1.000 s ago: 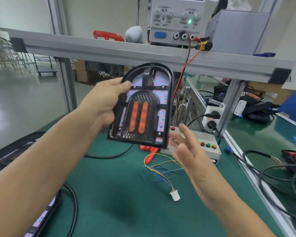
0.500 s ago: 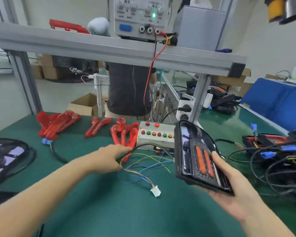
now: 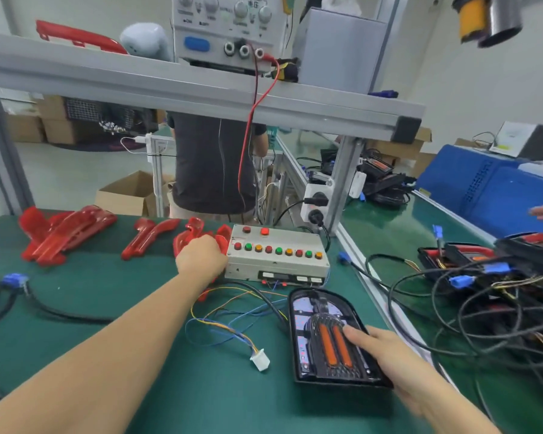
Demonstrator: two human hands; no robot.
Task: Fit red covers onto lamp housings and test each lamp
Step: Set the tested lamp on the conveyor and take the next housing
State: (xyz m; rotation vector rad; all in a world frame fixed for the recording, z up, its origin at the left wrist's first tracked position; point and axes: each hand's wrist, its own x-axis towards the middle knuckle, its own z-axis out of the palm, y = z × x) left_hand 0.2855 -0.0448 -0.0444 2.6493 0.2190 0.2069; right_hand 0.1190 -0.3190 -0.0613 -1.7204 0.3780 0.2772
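While the right hand (image 3: 386,349) grips the lamp housing (image 3: 325,339) lying just in front of the button box (image 3: 276,255), the left hand (image 3: 201,256) closes on a red cover (image 3: 190,234) beside that box's left end

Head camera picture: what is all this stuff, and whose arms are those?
The arms belong to a person wearing the camera on their head, so you see what they see at a green workbench. The right hand holds a black lamp housing with two orange strips. The left hand reaches onto a red cover beside a grey test box with coloured buttons. More red covers lie further left, and thin wires end in a white plug.
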